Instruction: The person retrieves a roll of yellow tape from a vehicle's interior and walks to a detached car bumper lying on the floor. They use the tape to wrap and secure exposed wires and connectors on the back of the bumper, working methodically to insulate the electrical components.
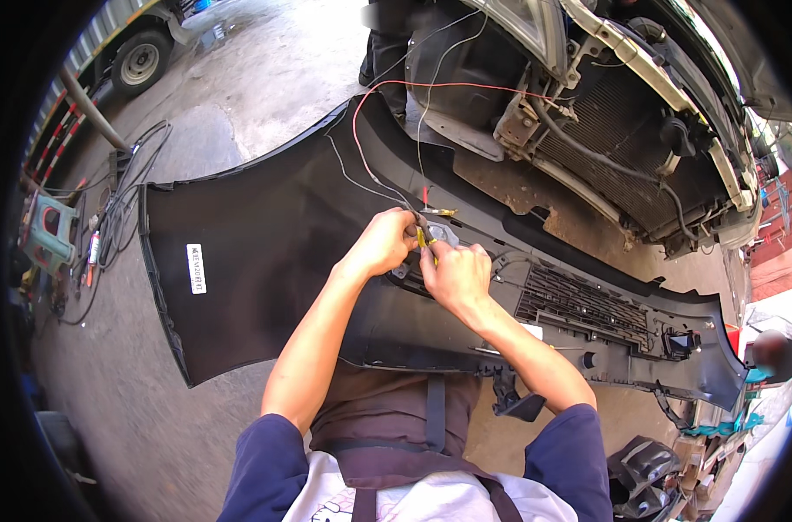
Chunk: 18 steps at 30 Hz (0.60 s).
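Observation:
A large black car bumper (265,226) lies inner side up in front of me, with a slatted grille (578,304) to the right. Over its middle my left hand (384,244) is closed, its fingers pinching the dark end of a wire bundle (411,209). Right against it, my right hand (458,274) is closed on something small and yellow, mostly hidden by the fingers. From the bundle a red wire (448,84) loops toward the car front. Just beyond my fingers lies a small yellow and dark piece (444,211), with a red tip (425,196) beside it.
An opened car front with a bare radiator (613,130) stands at far right. Beyond the bumper, a person's dark-clothed legs (387,56) show. Coiled black cable (117,204) and a greenish plastic stool (52,228) are at left. A truck wheel (141,63) is at far left.

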Motion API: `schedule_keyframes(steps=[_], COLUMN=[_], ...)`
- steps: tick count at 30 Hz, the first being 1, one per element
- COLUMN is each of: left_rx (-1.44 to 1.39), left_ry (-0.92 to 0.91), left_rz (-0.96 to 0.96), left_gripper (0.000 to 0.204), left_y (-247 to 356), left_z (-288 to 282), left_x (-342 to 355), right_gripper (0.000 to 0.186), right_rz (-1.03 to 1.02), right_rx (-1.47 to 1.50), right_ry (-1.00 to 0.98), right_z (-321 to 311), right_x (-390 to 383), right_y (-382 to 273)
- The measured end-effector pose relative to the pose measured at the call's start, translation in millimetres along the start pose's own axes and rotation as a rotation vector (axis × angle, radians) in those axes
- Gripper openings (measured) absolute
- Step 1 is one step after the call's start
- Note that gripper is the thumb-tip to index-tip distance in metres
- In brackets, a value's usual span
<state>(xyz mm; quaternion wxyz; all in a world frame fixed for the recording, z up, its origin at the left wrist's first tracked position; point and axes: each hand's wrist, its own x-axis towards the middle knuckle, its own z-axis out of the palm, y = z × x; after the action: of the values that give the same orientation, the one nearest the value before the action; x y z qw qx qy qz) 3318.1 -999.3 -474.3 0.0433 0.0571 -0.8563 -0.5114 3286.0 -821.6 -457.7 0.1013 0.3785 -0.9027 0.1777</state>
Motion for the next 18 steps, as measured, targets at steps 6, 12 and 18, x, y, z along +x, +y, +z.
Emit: schedule_keyframes(steps=[6, 12, 18], left_rx=[0.043, -0.023, -0.06], left_ry=[0.064, 0.137, 0.154], left_rz=[0.014, 0.06, 0.052], left_gripper=[0.025, 0.022, 0.027], left_y=[1.2, 12.2, 7.7], left_z=[8.9, 14.7, 18.0], left_x=[2.7, -1.8, -5.3], right_gripper=[0.022, 0.022, 0.021], right_rz=[-0.061, -0.076, -0.07], right_rx=[-0.06, -0.03, -0.04], right_ry=[0.028, 0.094, 0.089], right_z=[2.8, 5.2, 3.7], right_x=[-2.0, -5.4, -4.1], right_y=[0.2, 2.1, 0.1])
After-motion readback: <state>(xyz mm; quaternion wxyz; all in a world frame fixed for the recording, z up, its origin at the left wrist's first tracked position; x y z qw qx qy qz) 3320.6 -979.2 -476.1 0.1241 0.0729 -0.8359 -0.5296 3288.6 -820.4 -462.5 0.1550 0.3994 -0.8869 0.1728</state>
